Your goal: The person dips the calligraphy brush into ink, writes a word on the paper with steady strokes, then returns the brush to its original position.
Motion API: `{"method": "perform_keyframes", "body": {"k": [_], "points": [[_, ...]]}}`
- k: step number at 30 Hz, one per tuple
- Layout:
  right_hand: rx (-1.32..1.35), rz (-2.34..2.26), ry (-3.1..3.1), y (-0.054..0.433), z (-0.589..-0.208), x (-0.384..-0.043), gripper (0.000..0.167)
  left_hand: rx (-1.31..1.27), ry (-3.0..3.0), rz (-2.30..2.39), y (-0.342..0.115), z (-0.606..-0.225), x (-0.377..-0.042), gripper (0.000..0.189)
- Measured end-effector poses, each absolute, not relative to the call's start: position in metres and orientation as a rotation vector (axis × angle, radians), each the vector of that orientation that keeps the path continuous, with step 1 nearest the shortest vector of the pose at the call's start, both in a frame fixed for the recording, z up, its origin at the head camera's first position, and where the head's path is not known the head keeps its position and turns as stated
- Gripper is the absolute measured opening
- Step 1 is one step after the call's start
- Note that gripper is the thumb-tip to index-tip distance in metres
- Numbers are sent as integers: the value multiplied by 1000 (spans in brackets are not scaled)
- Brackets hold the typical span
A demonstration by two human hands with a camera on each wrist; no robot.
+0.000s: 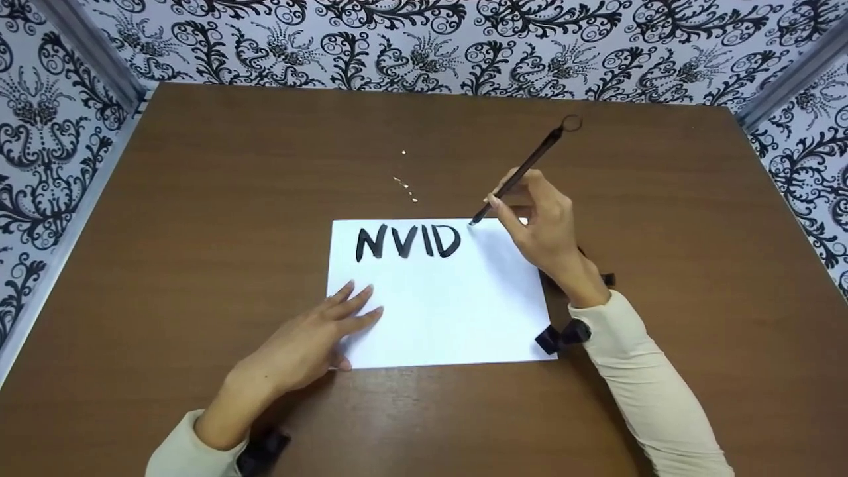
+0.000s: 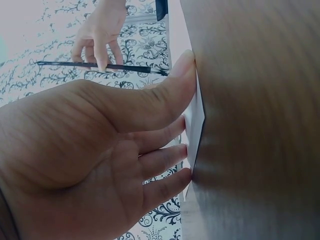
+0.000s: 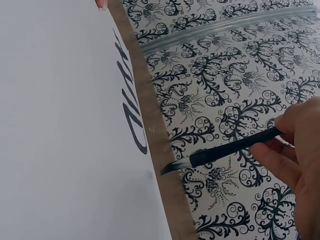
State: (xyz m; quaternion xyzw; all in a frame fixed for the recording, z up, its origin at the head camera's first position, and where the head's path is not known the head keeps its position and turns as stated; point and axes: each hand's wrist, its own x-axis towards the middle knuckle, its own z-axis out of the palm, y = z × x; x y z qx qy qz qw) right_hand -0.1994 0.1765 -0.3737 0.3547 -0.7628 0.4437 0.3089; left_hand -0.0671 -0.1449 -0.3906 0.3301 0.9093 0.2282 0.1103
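Observation:
A white sheet of paper (image 1: 444, 311) lies on the brown table, with the black brushed letters NVID (image 1: 407, 242) along its top. My right hand (image 1: 546, 222) pinches a dark paintbrush (image 1: 530, 161) that has a loop at its upper end. In the right wrist view the bristles (image 3: 176, 165) show black at the tip and pale near the ferrule. The brush tip is close by the paper's top edge, right of the D. My left hand (image 1: 311, 338) rests on the paper's lower left corner, fingers spread; its thumb (image 2: 182, 67) is at the near edge.
Beyond the paper, several tiny pale flecks (image 1: 405, 189) dot the brown table (image 1: 232, 199). Walls with black scrollwork (image 1: 424, 46) stand behind and at both sides. A black wrist device (image 1: 563, 334) overlaps the paper's lower right corner; another (image 1: 264, 452) is beneath the left wrist.

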Motion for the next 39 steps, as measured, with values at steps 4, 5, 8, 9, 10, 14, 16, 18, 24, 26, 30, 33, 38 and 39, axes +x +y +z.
{"method": "perform_keyframes", "body": {"k": [4, 5, 8, 9, 10, 14, 16, 18, 24, 26, 30, 33, 38, 39], "points": [[948, 1163, -2024, 176, -376, -200, 28, 957, 2667, 669, -145, -390, -67, 71], [950, 1163, -2027, 176, -376, -200, 28, 954, 2667, 669, -145, -390, -67, 71], [952, 1151, -2033, 176, -378, -201, 28, 951, 2666, 669, -145, -390, -67, 71], [952, 1145, -2036, 176, -379, -201, 28, 953, 2667, 670, -145, -390, -67, 71], [954, 1140, -2038, 176, -380, -202, 28, 954, 2667, 670, -145, -390, -67, 71], [963, 1126, -2056, 176, -381, -202, 29, 954, 2673, 667, -145, -390, -67, 71], [966, 1123, -2064, 176, -381, -202, 29, 952, 2674, 663, -145, -390, -67, 71], [968, 1125, -2072, 176, -381, -201, 29, 953, 2675, 659, -144, -390, -68, 71], [969, 1123, -2088, 176, -380, -200, 27, 966, 2685, 652, -144, -391, -68, 71], [969, 1121, -2091, 176, -379, -199, 26, 967, 2686, 652, -144, -390, -67, 71], [973, 1107, -2110, 176, -378, -197, 23, 964, 2685, 650, -144, -390, -67, 71], [985, 1102, -2127, 176, -376, -197, 21, 962, 2683, 653, -144, -390, -68, 71], [1017, 1105, -2143, 176, -373, -195, 21, 963, 2681, 651, -144, -390, -68, 71], [1023, 1103, -2147, 176, -372, -195, 21, 964, 2682, 648, -144, -390, -68, 71]]}}
